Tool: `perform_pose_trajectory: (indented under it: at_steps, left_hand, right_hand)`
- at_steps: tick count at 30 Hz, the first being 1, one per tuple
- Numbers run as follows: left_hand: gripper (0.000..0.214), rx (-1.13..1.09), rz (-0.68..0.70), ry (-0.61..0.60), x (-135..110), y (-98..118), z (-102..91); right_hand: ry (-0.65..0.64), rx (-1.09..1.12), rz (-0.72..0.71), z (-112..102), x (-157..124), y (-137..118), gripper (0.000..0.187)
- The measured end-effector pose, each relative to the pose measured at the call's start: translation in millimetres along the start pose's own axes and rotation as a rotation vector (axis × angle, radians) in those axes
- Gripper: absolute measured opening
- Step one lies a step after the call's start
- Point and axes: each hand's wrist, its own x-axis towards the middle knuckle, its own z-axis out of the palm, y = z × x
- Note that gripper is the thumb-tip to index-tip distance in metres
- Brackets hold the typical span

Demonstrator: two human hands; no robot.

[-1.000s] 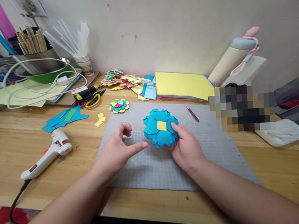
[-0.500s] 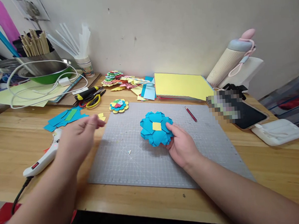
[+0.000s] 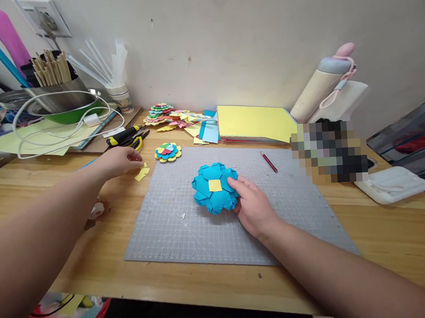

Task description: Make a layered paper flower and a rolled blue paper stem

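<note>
A blue folded-paper flower [image 3: 217, 201] with a yellow paper square [image 3: 215, 185] at its centre is held by its right edge in my right hand [image 3: 253, 204], thumb on top, just above the grey cutting mat [image 3: 159, 229]. My left hand [image 3: 122, 162] reaches left of the mat, its fingers slightly curled and apart. Small yellow paper pieces [image 3: 142, 172] lie at its fingertips; I cannot tell if they touch. A layered multicoloured paper flower [image 3: 168, 152] rests at the mat's upper left corner. My left forearm hides most of the white glue gun [image 3: 96, 211].
Pliers and scissors [image 3: 126, 135] lie behind my left hand. A pencil [image 3: 269, 161] and a paper scrap [image 3: 183, 216] are on the mat. Yellow paper sheets [image 3: 255, 123] are stacked at the back, a bottle [image 3: 321, 87] beside them. A white case [image 3: 394, 186] sits at right.
My left hand has moved forward to the yellow pieces, its forearm now covering the glue gun and the blue strips. My right hand still holds the blue flower, slightly shifted in view.
</note>
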Motion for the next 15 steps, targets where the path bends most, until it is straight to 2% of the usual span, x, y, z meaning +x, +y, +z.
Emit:
perform_pose_trajectory:
  at_steps: [5,9,12,15]
  left_hand:
    - [0.031,0.062,-0.015,-0.126,14,-8,8.5]
    - [0.032,0.060,-0.042,-0.172,17,-10,4.1]
    - [0.031,0.059,-0.057,-0.153,14,-9,-3.4]
    - [0.032,0.077,-0.080,-0.074,7,-7,-9.2]
  right_hand:
    - [-0.022,-0.009,0.001,1,0,-1,0.027]
    - [-0.020,-0.006,0.005,1,-1,-1,0.028]
    - [-0.022,-0.004,0.003,2,-1,-1,0.027]
    - [-0.026,-0.008,0.001,2,-1,-1,0.027]
